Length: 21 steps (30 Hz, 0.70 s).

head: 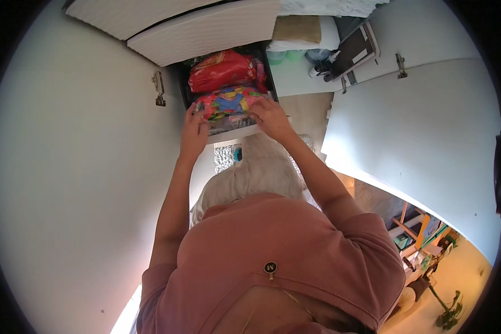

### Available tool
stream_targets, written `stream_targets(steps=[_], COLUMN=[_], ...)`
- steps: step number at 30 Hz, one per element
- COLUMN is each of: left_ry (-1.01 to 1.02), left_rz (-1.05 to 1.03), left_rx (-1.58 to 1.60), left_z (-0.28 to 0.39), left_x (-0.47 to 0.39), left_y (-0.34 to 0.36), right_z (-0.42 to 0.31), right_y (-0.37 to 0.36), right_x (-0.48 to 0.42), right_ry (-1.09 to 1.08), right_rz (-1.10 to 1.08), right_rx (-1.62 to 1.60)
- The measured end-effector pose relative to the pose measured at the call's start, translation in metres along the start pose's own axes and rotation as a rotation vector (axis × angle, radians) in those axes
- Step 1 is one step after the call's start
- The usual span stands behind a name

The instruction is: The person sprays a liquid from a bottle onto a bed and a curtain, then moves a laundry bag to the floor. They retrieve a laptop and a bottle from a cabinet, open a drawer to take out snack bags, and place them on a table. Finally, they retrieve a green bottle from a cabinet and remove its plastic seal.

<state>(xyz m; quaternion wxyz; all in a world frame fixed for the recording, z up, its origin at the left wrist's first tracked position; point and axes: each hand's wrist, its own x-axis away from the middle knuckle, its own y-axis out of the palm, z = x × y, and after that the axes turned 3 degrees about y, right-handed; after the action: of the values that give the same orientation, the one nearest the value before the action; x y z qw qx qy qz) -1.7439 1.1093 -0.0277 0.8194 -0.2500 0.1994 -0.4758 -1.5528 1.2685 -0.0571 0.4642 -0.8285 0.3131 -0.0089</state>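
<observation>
A pulled-out drawer [234, 134] with dark sides and a white front lies before me. Inside it, a clear plastic bag of multicoloured pieces [230, 102] sits near the front, with a red plastic bag [221, 72] behind it. My left hand [194, 131] rests at the drawer's left side, its fingers apart against the clear bag's edge. On the bag's right end lies my right hand [271, 117], fingers bent over it; whether they grip the plastic is unclear. Beneath the clear bag are more small packed items, partly hidden.
White cabinet doors [83, 125] with metal hinges stand at both sides. Quilted white drawer fronts [204, 31] are above the open drawer. To the right, a shelf [302, 79] holds folded textiles, greenish containers and a dark flat case [355, 52]. A patterned rug shows below the drawer.
</observation>
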Motion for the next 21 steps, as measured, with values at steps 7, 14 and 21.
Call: stream_targets(steps=[7,14,21], left_ry=[0.147,0.284,0.317], left_rz=[-0.064,-0.023,-0.035], left_rx=[-0.653,-1.001,-0.749], left_z=[0.014,0.033,0.008], left_x=[-0.019,-0.035,-0.027], left_y=[0.000,0.003,0.002], right_z=[-0.020,-0.051,-0.048], right_y=[0.006,0.026,0.033], right_x=[0.006,0.004,0.009], right_ry=[0.013,-0.119,-0.044], right_rz=[0.097,0.084,-0.018], right_rx=[0.036,0.138,0.199])
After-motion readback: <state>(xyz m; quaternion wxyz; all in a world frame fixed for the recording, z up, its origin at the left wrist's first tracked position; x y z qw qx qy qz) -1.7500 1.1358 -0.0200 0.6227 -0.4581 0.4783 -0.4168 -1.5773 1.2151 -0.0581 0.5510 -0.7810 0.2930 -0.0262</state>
